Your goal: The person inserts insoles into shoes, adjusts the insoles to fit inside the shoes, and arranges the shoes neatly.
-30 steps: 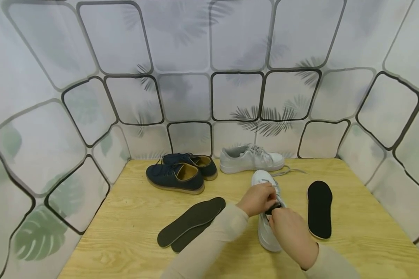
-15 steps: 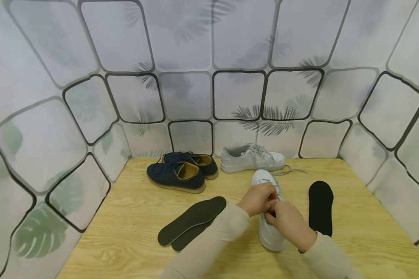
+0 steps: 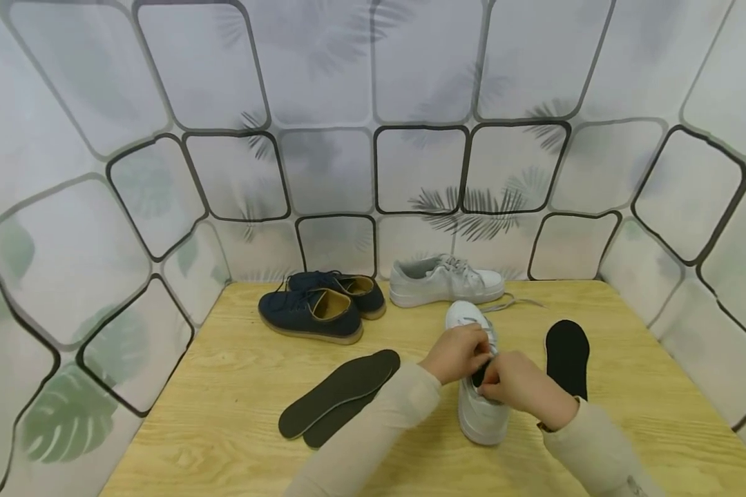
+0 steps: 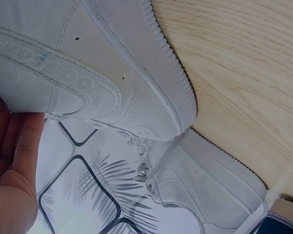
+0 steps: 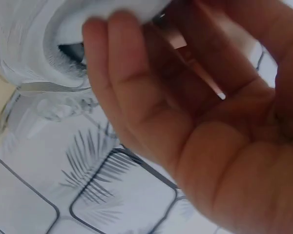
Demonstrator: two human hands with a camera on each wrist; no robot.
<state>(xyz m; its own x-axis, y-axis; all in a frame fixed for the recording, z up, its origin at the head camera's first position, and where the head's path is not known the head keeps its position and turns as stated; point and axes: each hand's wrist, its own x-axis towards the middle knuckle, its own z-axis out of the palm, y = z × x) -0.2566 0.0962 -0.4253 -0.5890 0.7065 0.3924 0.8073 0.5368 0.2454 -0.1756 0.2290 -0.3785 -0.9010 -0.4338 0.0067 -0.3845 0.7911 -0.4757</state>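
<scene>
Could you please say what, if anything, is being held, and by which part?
The nearer white shoe, at its opening: the left hand toward the toe, the right hand nearer the heel.

front shoe (image 3: 483, 420): leather-look, smooth
table (image 3: 224, 393) under it: wood-grain, smooth
insoles (image 3: 332, 395) L of it: matt
navy pr (image 3: 301, 315): matt, cloth-look

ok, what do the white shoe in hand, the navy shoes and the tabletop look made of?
White shoe: smooth matte, likely leather or synthetic, by its stitched panels and punched holes; the sole looks like molded rubber, ribbed at the edge.
Navy shoes: dull, showing no shine; canvas or suede, can't tell which.
Tabletop: wood or wood-print laminate, satin, by its pale grain.
</scene>
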